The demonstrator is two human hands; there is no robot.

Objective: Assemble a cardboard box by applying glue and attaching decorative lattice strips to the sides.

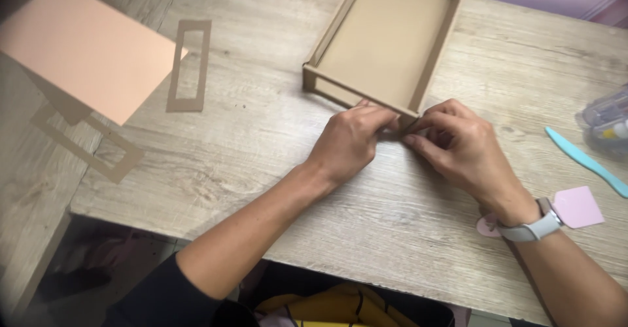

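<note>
Evidently the work in hand is the joining of a corner on the cardboard tray (pixel 383 46), a shallow open box of brown card that lies on the table (pixel 261 144) just beyond the hands. The left hand (pixel 347 140) and the right hand (pixel 458 144) meet at the tray's near right corner, fingers pinched together on the card where the front wall meets the side wall; each grip is narrow and closed on that corner. A pale watch sits on the right wrist.

Judging by the pose, the corner is being pressed into place, and the step looks to call for steady, even pressure, so the thin walls stay square and do not buckle.

Well apart to the left lie a peach card sheet (pixel 85 49) and two cut-out cardboard frames (pixel 190 65). To the right rest a light blue tool (pixel 585 160) and a small pink paper square (pixel 577 206).
</note>
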